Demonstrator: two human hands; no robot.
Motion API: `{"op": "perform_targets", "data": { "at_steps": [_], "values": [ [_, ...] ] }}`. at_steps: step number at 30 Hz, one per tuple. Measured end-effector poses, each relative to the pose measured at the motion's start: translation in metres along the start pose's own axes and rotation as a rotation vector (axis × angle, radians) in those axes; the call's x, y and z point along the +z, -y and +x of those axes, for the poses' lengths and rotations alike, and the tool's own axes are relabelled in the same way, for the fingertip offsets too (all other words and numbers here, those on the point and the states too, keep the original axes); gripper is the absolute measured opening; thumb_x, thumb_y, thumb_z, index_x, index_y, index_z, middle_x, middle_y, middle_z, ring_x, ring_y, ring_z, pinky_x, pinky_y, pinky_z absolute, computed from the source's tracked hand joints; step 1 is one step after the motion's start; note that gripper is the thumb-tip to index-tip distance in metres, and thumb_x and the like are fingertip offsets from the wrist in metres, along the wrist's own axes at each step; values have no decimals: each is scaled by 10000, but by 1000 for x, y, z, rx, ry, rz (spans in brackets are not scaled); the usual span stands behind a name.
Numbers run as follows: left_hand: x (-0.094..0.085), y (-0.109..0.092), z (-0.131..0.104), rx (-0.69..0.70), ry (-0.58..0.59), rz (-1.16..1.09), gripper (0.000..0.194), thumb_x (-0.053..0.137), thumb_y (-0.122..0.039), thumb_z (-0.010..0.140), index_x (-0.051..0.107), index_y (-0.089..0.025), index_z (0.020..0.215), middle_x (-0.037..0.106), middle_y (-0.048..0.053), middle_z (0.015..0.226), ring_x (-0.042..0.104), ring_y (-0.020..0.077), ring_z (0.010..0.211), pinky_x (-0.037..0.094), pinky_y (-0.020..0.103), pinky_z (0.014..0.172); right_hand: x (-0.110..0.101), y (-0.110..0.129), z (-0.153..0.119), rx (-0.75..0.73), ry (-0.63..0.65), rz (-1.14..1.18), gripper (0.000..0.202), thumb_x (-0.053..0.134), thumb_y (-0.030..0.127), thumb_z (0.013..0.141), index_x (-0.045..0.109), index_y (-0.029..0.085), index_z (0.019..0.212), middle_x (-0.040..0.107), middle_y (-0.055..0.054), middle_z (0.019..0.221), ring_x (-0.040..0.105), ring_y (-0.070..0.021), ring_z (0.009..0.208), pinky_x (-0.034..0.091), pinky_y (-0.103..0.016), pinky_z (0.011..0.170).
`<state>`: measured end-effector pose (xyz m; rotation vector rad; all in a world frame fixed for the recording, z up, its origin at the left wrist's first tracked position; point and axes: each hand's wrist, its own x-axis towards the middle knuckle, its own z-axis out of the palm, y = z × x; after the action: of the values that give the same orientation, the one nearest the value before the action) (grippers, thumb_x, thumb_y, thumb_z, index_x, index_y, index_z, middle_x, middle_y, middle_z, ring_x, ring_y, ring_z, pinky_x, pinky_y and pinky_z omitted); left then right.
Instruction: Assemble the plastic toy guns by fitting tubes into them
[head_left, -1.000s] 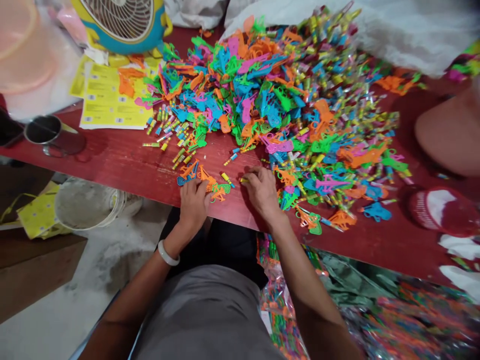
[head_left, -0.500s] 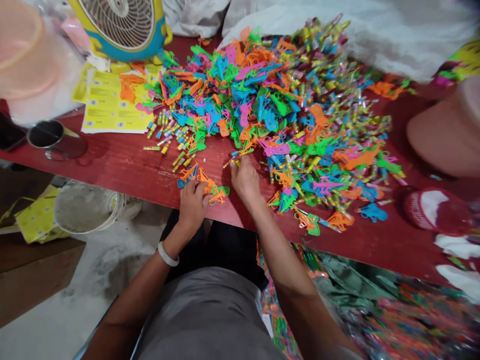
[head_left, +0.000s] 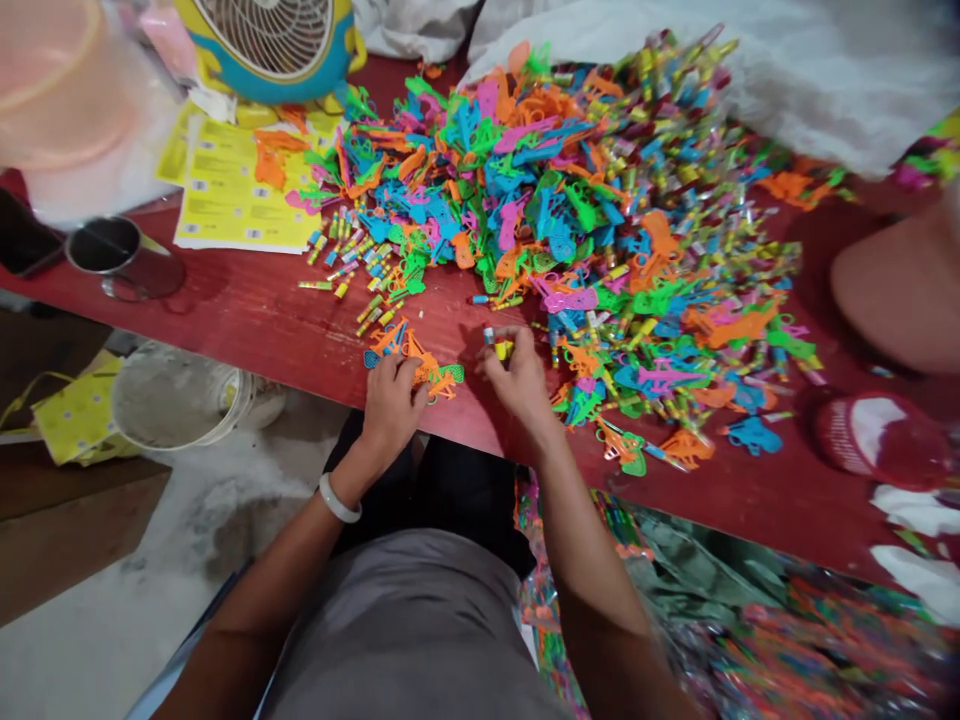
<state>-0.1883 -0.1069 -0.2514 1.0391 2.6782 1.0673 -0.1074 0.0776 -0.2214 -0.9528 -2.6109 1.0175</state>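
Several small plastic pieces (head_left: 422,352), orange, blue and green, lie near the front edge of the red table (head_left: 270,320). My left hand (head_left: 394,400) rests on them with its fingers bent; what its fingertips grip is hidden. To the right, my right hand (head_left: 519,375) is raised a little over the table, with small yellow and white wrapped tubes (head_left: 501,350) between its thumb and fingers. A big heap of colourful plastic pieces (head_left: 517,215) spreads behind both hands, mixed with wrapped tubes (head_left: 660,130) on its right.
At the left are yellow printed sheets (head_left: 240,190), a metal mug (head_left: 124,262), a fan (head_left: 274,50) and, lower down, a white bucket (head_left: 176,400). A red basket (head_left: 885,440) and a pinkish tub (head_left: 892,290) stand at the right.
My right hand has drawn back from the edge of the heap toward me, with tubes in its fingers. My left hand stays at the small pieces. The view has shifted slightly.
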Motion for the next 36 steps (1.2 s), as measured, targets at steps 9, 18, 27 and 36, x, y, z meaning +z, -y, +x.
{"op": "perform_targets", "data": {
  "at_steps": [9,18,27,36],
  "values": [
    [2,11,10,34,-91,53,254,612,-187,876,660,-163,1124,608,144,1126,582,291,1100,477,465,982,11,0,-36,-297,251,-62,383,656,195,861,636,220,1242,695,-121,1303,691,-291,1138,542,-418,961],
    [0,-2,-16,26,-193,-43,306,633,-295,935,622,-167,1212,549,137,1176,563,256,1139,489,427,1010,9,-9,-56,-154,97,-35,310,624,337,930,647,247,1226,741,-96,1212,725,-287,1071,570,-396,888],
    [-12,-16,-42,-408,101,-394,244,686,-416,891,645,-198,994,678,26,830,636,157,675,502,279,658,7,-7,-57,70,208,-4,346,799,356,762,680,195,1043,755,-80,858,706,-256,766,493,-320,673],
    [-12,-36,-16,-496,187,-1159,305,821,-391,738,714,-174,924,749,39,924,685,167,868,531,314,877,19,2,-68,161,208,639,396,763,514,719,621,199,911,664,-4,837,588,-164,742,473,-284,692]
  ]
}}
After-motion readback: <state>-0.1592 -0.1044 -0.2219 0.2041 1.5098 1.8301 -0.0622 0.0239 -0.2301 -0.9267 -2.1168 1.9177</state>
